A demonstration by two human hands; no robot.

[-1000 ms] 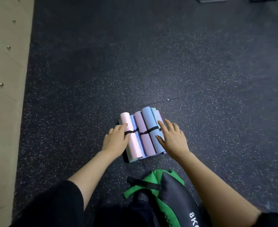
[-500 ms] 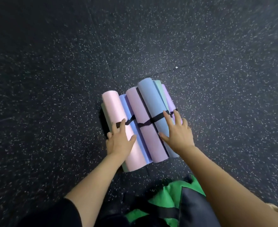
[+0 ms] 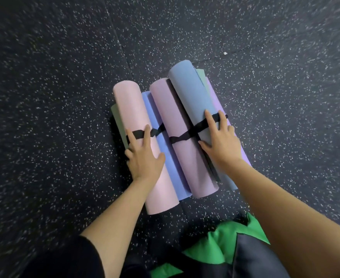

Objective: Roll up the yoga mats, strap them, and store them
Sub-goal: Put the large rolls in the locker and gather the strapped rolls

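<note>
Left hand [image 3: 143,159] is lying flat on the pink rolled mat [image 3: 133,109], fingers straight and spread, index finger crossing the black strap [image 3: 183,136]. Right hand [image 3: 219,141] is the same deal on the grey-blue roll [image 3: 189,91]: fingers fanned out over the strap, not gripping anything. All the rolled mats sit bundled side by side on the speckled black rubber floor [image 3: 54,77]. The periwinkle roll [image 3: 165,157] and the mauve roll [image 3: 171,109] are between the two hands, with the lilac roll [image 3: 215,97] along the right edge and a sliver of green mat [image 3: 116,117] poking out under the pink one. A green and black bag [image 3: 221,243] lies on the floor near the bundle's closer end.
</note>
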